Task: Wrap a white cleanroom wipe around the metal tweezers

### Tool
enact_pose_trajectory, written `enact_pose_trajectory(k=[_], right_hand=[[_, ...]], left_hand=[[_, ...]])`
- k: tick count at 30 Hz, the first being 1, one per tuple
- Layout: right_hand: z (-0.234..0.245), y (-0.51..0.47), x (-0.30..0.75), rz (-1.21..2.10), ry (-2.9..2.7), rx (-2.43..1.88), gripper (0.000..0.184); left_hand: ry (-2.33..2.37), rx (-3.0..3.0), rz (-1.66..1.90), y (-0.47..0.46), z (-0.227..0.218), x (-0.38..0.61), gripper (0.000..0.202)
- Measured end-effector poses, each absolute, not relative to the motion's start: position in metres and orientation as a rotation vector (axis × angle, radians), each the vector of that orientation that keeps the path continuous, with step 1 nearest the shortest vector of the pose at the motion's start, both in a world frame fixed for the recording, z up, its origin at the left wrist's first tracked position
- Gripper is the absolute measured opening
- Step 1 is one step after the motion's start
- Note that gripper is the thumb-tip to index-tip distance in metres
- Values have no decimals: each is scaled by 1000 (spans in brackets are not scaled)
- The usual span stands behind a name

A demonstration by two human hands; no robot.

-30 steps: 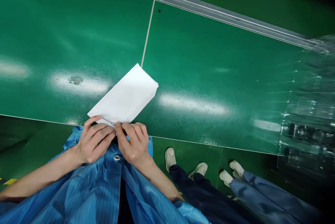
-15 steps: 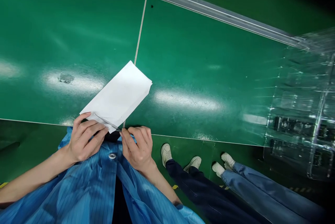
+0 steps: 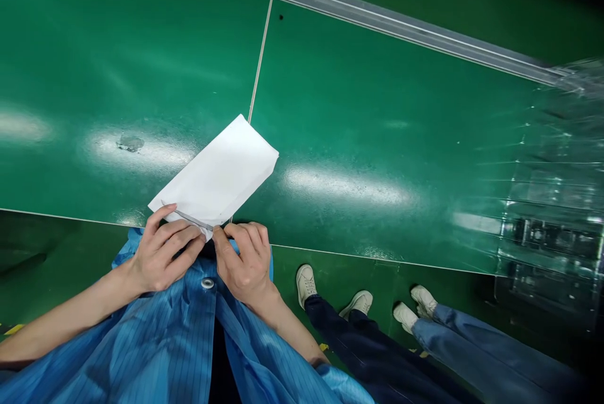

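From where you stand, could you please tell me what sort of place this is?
Probably a factory workshop: the long green workbench, the striped blue smock and the yellow floor marking all suggest it.

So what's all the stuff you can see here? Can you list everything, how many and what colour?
White paper: one, white, at the worktop's near edge
Thin strip: one, grey, along the paper's near end
Worktop: one, green, in front of the person
Seam: one, pale, across the worktop
Worn patch: one, grey, left on the worktop
Rail: one, silvery, far edge
Plastic items: too blurred to count, clear, far right
Shoes: four, off-white, on the floor
Trousers: two pairs, navy and blue-grey, lower right
Floor: green, below
Coat: one, blue, on the person
Left hand, right hand: two, bare, at the paper's near end
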State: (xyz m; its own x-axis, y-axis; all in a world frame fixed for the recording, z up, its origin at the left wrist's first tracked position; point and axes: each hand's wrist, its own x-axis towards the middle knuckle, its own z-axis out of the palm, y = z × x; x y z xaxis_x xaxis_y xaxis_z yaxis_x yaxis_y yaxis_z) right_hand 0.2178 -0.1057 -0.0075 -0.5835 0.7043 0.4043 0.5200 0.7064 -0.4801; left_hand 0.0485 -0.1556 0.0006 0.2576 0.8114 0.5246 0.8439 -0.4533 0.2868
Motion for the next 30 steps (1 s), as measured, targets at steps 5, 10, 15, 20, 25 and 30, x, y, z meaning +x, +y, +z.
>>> enact_pose_trajectory(k=[5,10,15,20,25,30], right_hand=[[-10,-106,217,426,-2325,-955,13],[-9,-105,217,398,-2313,-943,14],[-7,-103,215,360,-2296,-943,10],[-9,-106,215,339,-2285,-929,14],[-8,-107,212,357,-2259,-902,17],[-2,-107,200,417,-2287,-905,22]], left_hand=[[-1639,-2467,-946,-158,-4,51,13],[-1644,-2454,-977,-159,-1,52,16],[-1779,-2333,-1116,-167,6,41,24],[-1971,-2090,-1128,-163,10,14,35],[-1961,-2386,-988,-151,16,-10,36],[-1880,-2630,-830,-139,22,-22,35]])
